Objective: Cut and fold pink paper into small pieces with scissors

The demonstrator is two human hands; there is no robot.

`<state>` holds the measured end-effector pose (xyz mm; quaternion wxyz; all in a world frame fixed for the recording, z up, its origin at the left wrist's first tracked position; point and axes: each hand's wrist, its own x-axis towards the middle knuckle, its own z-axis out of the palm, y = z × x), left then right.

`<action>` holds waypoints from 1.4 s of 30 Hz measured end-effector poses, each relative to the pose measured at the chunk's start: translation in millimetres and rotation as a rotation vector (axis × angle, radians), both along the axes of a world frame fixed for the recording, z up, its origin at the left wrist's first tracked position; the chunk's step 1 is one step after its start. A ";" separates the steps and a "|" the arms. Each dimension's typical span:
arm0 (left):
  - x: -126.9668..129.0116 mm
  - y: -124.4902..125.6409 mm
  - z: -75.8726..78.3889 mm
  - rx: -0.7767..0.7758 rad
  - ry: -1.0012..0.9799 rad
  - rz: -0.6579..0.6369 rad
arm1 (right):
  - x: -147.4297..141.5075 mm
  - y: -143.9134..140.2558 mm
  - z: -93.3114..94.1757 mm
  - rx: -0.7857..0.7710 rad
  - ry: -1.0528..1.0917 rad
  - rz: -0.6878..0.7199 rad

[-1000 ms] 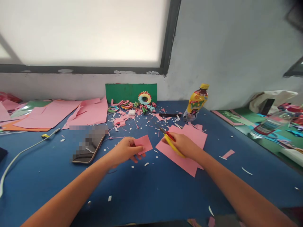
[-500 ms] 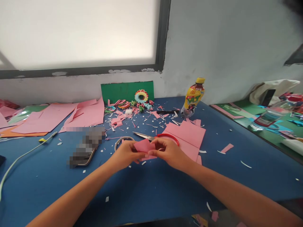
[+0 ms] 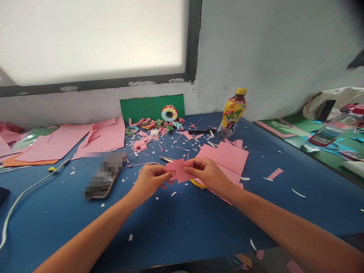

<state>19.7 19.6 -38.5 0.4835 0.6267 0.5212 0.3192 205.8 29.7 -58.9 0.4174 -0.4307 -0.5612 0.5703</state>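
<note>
Small pink paper pieces (image 3: 179,171) are up between my two hands, overlapping; whether they are separate or one folded sheet I cannot tell. My left hand (image 3: 150,181) pinches the left edge between thumb and fingers. On the other side, my right hand (image 3: 209,174) grips the right edge, thumb in front. Behind the paper lie scissors (image 3: 167,159), with the blade tip and a bit of yellow handle showing. A pale ring, perhaps a tape roll (image 3: 148,165), is mostly covered by my left hand. Larger pink sheets (image 3: 230,161) rest right of my right hand.
A tea bottle (image 3: 232,113) stands at the back right. A phone (image 3: 105,185), partly blurred, lies left with a cable (image 3: 25,195) beyond. Pink sheets (image 3: 61,142), paper scraps and a folded-paper ring (image 3: 169,113) by a green board (image 3: 139,110) are at the back.
The pink paper has risen slightly and opened out into a wider, overlapping shape. My right hand has shifted a little right and up; the scissors' yellow handle part now shows below it.
</note>
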 end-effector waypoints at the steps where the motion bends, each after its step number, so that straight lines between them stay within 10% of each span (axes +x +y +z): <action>1: 0.1 -0.2 -0.4 0.003 -0.003 -0.004 | -0.3 0.4 -0.6 -0.015 0.007 -0.008; 9: -4.2 5.3 -5.7 0.077 -0.151 0.129 | 2.1 2.2 1.9 -0.066 -0.056 0.022; 18: -8.7 2.1 4.2 0.333 -0.113 0.185 | 12.6 11.7 1.0 0.333 -0.842 0.102; 27: -14.6 -2.7 7.4 0.600 0.064 0.112 | 26.9 20.1 9.0 0.320 -1.124 0.059; 35: -20.3 5.2 8.9 0.428 0.012 0.174 | 29.7 19.8 13.5 0.328 -1.016 -0.045; 42: -18.2 7.8 17.1 0.112 -0.405 0.125 | 35.3 20.5 18.2 0.121 -0.253 0.186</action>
